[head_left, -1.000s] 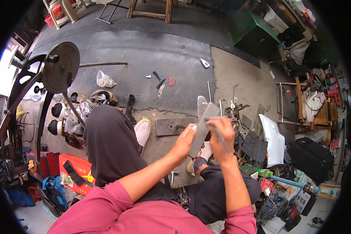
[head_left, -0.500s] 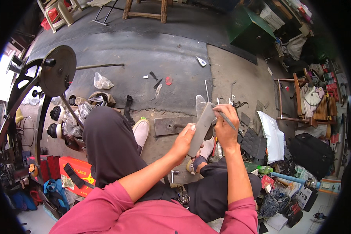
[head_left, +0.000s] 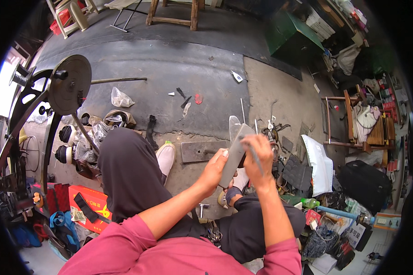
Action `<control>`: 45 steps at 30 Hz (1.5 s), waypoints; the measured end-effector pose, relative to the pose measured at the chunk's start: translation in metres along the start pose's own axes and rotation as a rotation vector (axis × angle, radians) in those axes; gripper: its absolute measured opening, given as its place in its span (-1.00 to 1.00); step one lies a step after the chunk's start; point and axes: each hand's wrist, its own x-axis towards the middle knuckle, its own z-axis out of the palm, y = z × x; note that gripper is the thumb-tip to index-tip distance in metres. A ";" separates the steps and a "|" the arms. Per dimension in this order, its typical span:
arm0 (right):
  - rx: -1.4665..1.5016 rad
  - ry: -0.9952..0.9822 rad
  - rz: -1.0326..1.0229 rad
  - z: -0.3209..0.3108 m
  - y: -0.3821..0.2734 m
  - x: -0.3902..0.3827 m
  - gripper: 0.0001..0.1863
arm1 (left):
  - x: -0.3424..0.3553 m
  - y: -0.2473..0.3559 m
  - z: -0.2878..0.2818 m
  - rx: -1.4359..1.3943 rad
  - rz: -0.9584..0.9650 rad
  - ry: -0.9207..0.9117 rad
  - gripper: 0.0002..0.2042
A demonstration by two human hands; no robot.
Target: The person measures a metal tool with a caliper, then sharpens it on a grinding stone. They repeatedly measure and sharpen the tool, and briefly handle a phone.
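My left hand (head_left: 212,172) grips the lower left side of a long flat grey slab (head_left: 234,156), which looks like a whetstone, tilted up between my knees. In my closed right hand (head_left: 258,153) is a thin grey blade-like tool (head_left: 255,159), smeared by motion, over the slab's upper right part. The tool's tip cannot be made out. Just behind the slab's top rises a rounded, greyish, sole-shaped piece (head_left: 234,123). Near my left hand, a rectangular metal plate (head_left: 192,152) lies on the floor with a rod on it.
To the left stands a black machine with a large wheel (head_left: 69,85). A small hammer (head_left: 204,206) lies between my legs. On the right are dark sole sheets (head_left: 298,172), a white packet (head_left: 317,165) and a black bag (head_left: 365,178). A small white bottle (head_left: 237,76) lies on the mat ahead.
My right hand has moved down and left along the slab with the tool, its wrist turning. The left hand and slab have shifted only slightly.
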 end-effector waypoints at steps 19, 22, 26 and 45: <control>-0.055 0.022 0.079 0.004 0.009 0.004 -0.76 | -0.001 -0.003 0.003 0.024 -0.017 0.026 -0.60; -0.074 0.021 0.135 0.004 0.006 0.002 -0.86 | -0.002 0.000 0.002 0.015 -0.021 0.013 -0.59; 0.006 -0.057 -0.104 0.005 0.003 -0.004 -0.71 | -0.002 0.002 0.000 0.015 0.019 0.023 -0.59; -0.038 -0.033 0.062 0.007 0.007 0.002 -0.75 | -0.001 0.001 0.001 0.012 -0.014 0.001 -0.59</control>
